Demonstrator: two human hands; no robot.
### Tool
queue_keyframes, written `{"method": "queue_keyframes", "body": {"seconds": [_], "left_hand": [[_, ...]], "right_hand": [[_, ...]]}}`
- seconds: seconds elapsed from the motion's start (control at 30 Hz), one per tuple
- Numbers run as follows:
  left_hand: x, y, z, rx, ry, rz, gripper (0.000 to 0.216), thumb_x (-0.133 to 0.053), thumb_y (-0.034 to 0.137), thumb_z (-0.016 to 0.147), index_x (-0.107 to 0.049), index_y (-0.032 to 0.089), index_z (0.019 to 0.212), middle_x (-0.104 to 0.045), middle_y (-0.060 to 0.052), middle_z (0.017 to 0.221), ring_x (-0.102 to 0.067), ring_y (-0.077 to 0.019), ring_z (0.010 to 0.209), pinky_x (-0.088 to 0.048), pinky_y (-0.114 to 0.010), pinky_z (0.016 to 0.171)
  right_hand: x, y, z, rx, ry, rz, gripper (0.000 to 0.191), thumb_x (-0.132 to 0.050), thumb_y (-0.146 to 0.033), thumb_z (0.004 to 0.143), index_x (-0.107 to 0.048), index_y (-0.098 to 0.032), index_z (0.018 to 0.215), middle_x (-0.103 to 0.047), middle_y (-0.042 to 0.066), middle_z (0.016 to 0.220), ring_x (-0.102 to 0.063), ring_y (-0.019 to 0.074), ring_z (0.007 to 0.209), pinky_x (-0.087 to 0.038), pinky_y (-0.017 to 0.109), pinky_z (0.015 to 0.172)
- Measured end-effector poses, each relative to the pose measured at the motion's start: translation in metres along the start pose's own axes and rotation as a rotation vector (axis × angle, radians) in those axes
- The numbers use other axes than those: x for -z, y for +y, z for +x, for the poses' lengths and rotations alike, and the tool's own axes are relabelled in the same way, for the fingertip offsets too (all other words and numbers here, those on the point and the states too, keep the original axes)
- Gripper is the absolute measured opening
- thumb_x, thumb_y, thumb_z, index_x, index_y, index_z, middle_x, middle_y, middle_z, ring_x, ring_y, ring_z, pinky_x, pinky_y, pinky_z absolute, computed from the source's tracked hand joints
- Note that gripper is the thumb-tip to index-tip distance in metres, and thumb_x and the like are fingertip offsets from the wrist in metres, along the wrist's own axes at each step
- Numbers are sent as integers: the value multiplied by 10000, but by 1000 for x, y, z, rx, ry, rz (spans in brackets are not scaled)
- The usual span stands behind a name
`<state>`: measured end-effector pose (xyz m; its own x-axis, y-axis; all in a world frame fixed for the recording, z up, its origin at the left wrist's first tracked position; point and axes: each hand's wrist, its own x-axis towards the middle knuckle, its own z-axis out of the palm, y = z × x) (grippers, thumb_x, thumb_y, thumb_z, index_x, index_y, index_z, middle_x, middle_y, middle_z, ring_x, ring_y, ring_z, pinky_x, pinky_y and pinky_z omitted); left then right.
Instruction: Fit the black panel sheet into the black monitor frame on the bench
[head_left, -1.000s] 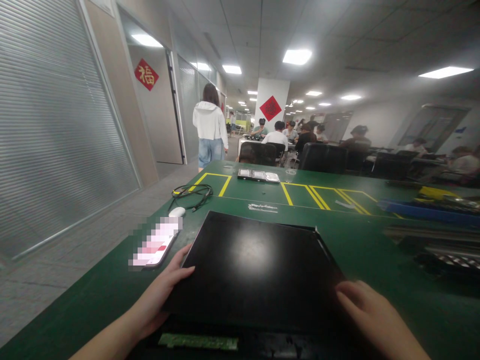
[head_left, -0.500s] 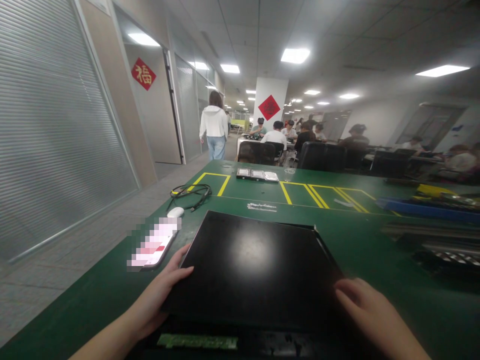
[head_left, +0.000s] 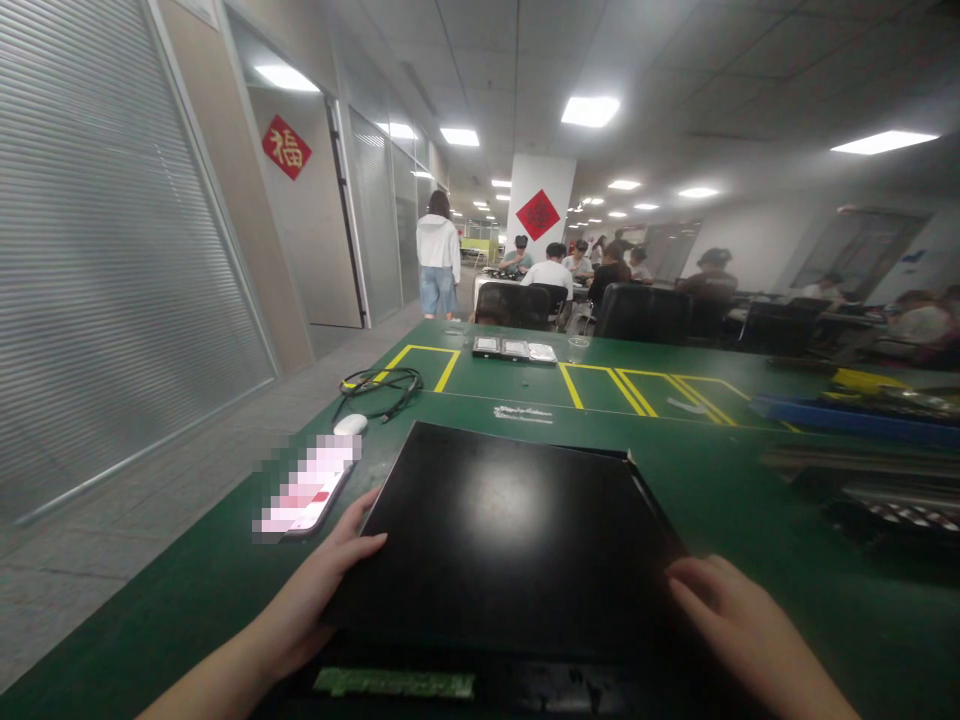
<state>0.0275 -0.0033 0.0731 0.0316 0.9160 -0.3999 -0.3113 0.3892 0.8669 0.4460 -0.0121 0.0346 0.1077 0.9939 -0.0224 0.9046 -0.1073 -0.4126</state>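
A flat black panel (head_left: 502, 530) lies in front of me on the green table (head_left: 712, 470), covering a dark case whose near edge shows a green circuit board (head_left: 394, 683). My left hand (head_left: 319, 595) grips the panel's left edge, thumb on top and fingers curled under it. My right hand (head_left: 739, 625) rests on the panel's right edge with its fingers bent over the side.
A phone (head_left: 311, 490) lies left of the panel, with a white mouse (head_left: 351, 424) and a black cable coil (head_left: 382, 385) beyond it. Drives (head_left: 514, 349) and a plastic cup (head_left: 578, 348) sit farther back. Dark trays (head_left: 862, 480) lie at right. Seated people fill the room; one person (head_left: 438, 253) walks away.
My hands and the black panel have stayed put. The person in the white top has walked farther down the corridor.
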Motion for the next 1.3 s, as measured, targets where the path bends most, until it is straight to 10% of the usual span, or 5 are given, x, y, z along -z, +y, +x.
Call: {"method": "queue_keyframes", "body": {"seconds": [1.3], "left_hand": [[-2, 2, -1, 14, -14, -22, 831, -694, 267, 763, -280, 353, 1478, -674, -79, 1288, -706, -324, 1018, -545, -415, 834]], "right_hand": [[1, -3, -2, 32, 53, 12, 354, -453, -459, 827, -733, -254, 892, -680, 65, 923, -658, 221, 850, -498, 328, 771]]}}
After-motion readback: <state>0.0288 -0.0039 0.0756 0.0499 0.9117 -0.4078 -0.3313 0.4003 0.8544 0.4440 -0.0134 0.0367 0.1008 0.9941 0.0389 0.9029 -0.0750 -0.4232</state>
